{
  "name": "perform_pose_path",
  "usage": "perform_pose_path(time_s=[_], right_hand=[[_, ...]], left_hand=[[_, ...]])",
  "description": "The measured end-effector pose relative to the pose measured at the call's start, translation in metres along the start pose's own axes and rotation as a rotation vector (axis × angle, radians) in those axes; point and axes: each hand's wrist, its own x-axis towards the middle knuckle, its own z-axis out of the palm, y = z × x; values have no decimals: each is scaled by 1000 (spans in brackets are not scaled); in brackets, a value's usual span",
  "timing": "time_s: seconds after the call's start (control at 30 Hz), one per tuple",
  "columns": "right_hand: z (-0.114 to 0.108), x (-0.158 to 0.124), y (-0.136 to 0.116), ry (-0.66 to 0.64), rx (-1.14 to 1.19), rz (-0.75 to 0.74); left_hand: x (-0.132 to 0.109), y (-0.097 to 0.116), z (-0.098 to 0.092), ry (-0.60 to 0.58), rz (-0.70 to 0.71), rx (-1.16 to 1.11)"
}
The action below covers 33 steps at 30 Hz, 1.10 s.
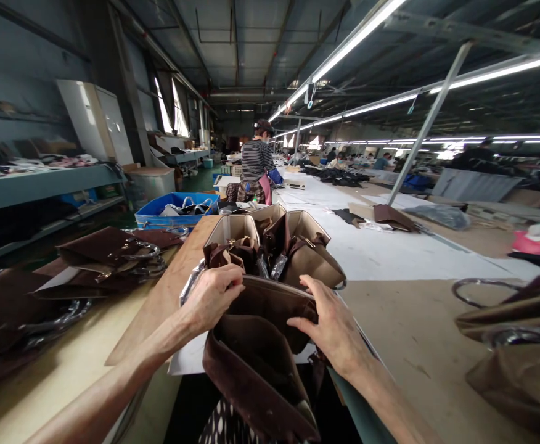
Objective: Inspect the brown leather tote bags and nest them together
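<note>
Both hands' grip: soft brown bag (265, 364)

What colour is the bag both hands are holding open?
Dark brown bag, gripped by the left hand and right hand; head view.

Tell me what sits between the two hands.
Head view: the brown bag spans the gap; left hand and right hand grip its upper edge.

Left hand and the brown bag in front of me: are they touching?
Touching. The head view shows the left hand with fingers curled over the top edge of the brown bag; the right hand lies on its other side.
</note>
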Motion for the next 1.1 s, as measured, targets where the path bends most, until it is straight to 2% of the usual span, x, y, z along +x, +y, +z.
perform_pose_path(time_s=[0.07, 0.23, 0.37, 0.5, 1.1], right_hand=[[8, 4, 1, 60, -52, -13], [14, 14, 10, 54, 50, -100], [14, 19, 12, 60, 249, -59], [15, 24, 12, 39, 333, -17], [15, 39, 15, -64, 342, 74]], left_hand=[[0, -1, 1, 6, 1, -5], [1, -1, 3, 13, -32, -8], [2, -3, 4, 8, -40, -33], [5, -7, 4, 3, -71, -35], [17, -18, 7, -4, -197, 9]])
